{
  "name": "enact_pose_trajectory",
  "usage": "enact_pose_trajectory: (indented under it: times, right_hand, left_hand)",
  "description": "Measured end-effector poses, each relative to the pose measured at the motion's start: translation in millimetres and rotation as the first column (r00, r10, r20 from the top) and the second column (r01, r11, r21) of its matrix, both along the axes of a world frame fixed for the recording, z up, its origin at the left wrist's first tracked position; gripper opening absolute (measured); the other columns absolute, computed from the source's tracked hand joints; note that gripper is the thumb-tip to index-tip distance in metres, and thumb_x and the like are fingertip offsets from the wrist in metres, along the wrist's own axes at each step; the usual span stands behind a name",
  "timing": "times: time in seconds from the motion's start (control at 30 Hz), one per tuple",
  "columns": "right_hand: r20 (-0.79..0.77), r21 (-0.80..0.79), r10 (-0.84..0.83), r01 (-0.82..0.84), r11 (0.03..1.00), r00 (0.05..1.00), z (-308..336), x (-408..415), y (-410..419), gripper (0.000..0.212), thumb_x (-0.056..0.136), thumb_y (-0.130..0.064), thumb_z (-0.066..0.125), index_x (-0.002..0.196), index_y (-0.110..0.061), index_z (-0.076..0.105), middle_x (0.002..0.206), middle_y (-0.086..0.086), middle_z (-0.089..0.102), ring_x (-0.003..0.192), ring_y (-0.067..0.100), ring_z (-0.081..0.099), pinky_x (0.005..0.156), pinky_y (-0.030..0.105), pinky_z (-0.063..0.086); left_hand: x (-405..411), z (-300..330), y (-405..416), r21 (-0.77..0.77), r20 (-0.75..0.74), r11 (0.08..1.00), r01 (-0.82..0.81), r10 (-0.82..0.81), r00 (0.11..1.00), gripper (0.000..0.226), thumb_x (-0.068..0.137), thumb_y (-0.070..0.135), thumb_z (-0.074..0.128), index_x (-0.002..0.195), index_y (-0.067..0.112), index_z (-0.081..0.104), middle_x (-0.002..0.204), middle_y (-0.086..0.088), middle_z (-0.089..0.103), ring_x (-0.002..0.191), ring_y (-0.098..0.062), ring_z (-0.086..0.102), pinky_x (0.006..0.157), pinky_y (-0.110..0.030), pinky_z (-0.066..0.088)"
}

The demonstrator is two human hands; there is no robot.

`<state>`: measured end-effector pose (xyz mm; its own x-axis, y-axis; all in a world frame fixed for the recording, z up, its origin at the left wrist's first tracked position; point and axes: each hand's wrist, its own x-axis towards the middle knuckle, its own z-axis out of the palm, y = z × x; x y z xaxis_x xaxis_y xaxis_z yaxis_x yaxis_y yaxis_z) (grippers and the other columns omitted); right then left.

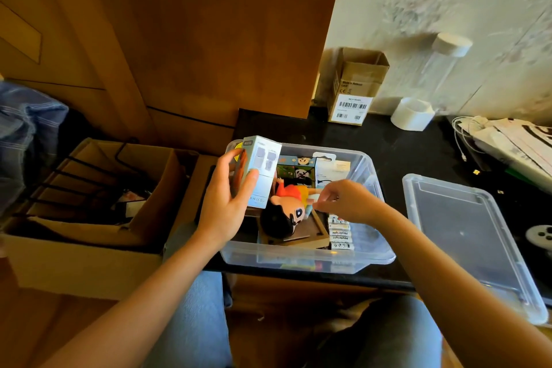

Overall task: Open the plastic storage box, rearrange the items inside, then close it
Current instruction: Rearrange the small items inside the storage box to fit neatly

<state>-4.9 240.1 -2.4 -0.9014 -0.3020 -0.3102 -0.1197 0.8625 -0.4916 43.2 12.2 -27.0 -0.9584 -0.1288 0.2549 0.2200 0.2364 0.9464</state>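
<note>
1. The clear plastic storage box (301, 260) sits open on the black tabletop (394, 146), at its near edge.
2. The clear lid (469, 236) lies flat on the tabletop, off to the outer side of the right hand and separate from the box.
3. The left hand (227, 200) grips a small pale-blue product carton (261, 170): thumb on the front face, fingers curled behind it. The carton is held upright above the box's left rim.
4. The right hand (346, 200) reaches into the box with thumb and forefinger brought together over the plush doll (286, 206). Whether the fingertips actually pinch the doll's fabric cannot be told.
5. The doll, black-haired with a red top, lies between the two hands, head toward the near wall.
6. Beyond the doll, behind both grips, a panda-print box (295, 169) and a white packet (331, 170) stand against the far wall.
7. Under the right wrist, a row of white batteries (340, 233) lies along the box floor beside a brown frame (316, 233).
8. Outboard of the left hand, an open cardboard box (89, 218) stands on the floor.
9. Beyond the storage box, a small barcoded cardboard carton (355, 89) stands by the wall.
</note>
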Motion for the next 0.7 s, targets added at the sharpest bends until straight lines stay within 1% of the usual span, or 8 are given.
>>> enact_pose_trajectory:
  times: [0.07,0.13,0.2,0.3,0.37,0.43,0.57,0.7]
  right_hand:
    - [0.096,0.074,0.076,-0.084,0.994,0.992,0,0,-5,0.030,0.087,-0.037,0.060,0.098,-0.010,0.068,0.093,0.009,0.067,0.079,0.015,0.056,0.079,0.028,0.049]
    - [0.136,0.092,0.150,-0.164,0.982,0.979,-1,3,-12,0.037,0.079,-0.043,0.068,0.105,-0.019,0.060,0.088,-0.007,0.063,0.082,0.012,0.058,0.077,0.025,0.050]
    - [0.027,0.115,0.184,-0.186,0.976,0.983,-3,10,-23,0.061,0.067,-0.056,0.073,0.113,-0.027,0.045,0.086,-0.014,0.058,0.080,0.011,0.058,0.069,0.024,0.050]
    - [-0.212,0.214,0.256,-0.211,0.954,0.943,-8,15,-39,0.092,0.054,-0.077,0.065,0.129,-0.038,0.026,0.113,-0.009,0.056,0.088,0.012,0.056,0.066,0.026,0.049]
    - [-0.256,0.304,0.299,-0.217,0.928,0.919,-10,15,-46,0.102,0.054,-0.082,0.060,0.136,-0.045,0.012,0.126,-0.002,0.046,0.105,0.020,0.054,0.071,0.031,0.050]
    - [-0.266,0.358,0.302,-0.197,0.913,0.916,-12,16,-52,0.101,0.058,-0.078,0.061,0.137,-0.046,0.008,0.126,0.003,0.044,0.108,0.026,0.052,0.072,0.036,0.051]
    - [-0.253,0.348,0.271,-0.174,0.921,0.929,-19,22,-58,0.086,0.065,-0.066,0.064,0.134,-0.040,0.020,0.108,0.000,0.060,0.088,0.025,0.059,0.061,0.030,0.046]
    - [-0.120,0.071,0.166,-0.159,0.985,0.979,-7,17,-40,0.070,0.069,-0.059,0.066,0.126,-0.044,0.027,0.103,-0.009,0.062,0.083,0.015,0.061,0.064,0.027,0.056]
  left_hand:
    - [-1,-1,-1,0.006,-0.004,1.000,-0.010,0.010,1.000,0.046,0.090,0.043,0.045,0.133,0.031,0.035,0.134,0.003,0.049,0.119,-0.011,0.053,0.078,-0.016,0.053]
    - [-2,-2,-2,0.025,-0.012,0.999,-0.025,0.025,1.000,0.048,0.091,0.041,0.040,0.137,0.027,0.033,0.138,0.002,0.046,0.122,-0.013,0.050,0.082,-0.018,0.053]
    - [-2,-3,-1,0.051,-0.014,0.998,-0.043,0.044,0.999,0.051,0.092,0.041,0.036,0.139,0.023,0.032,0.140,0.000,0.045,0.125,-0.014,0.048,0.084,-0.017,0.051]
    - [-2,-3,-1,0.061,-0.007,0.998,-0.027,0.028,1.000,0.054,0.092,0.040,0.033,0.142,0.019,0.031,0.141,-0.001,0.045,0.126,-0.014,0.047,0.086,-0.017,0.051]
    - [-2,-2,-1,0.054,0.004,0.999,-0.004,0.004,1.000,0.054,0.092,0.040,0.033,0.142,0.019,0.032,0.140,-0.001,0.045,0.125,-0.012,0.048,0.082,-0.016,0.051]
    - [-2,-2,0,0.046,0.020,0.999,0.002,-0.003,1.000,0.055,0.091,0.041,0.034,0.141,0.018,0.033,0.138,-0.002,0.047,0.122,-0.011,0.050,0.077,-0.014,0.050]
    - [-3,-3,0,-0.034,0.029,0.999,-0.015,0.016,0.999,0.057,0.089,0.043,0.039,0.139,0.017,0.035,0.133,-0.001,0.051,0.117,-0.011,0.053,0.072,-0.013,0.051]
    - [-2,-2,0,-0.051,0.036,0.998,-0.027,0.029,0.999,0.054,0.088,0.044,0.042,0.136,0.018,0.039,0.129,0.000,0.052,0.115,-0.010,0.054,0.072,-0.013,0.052]
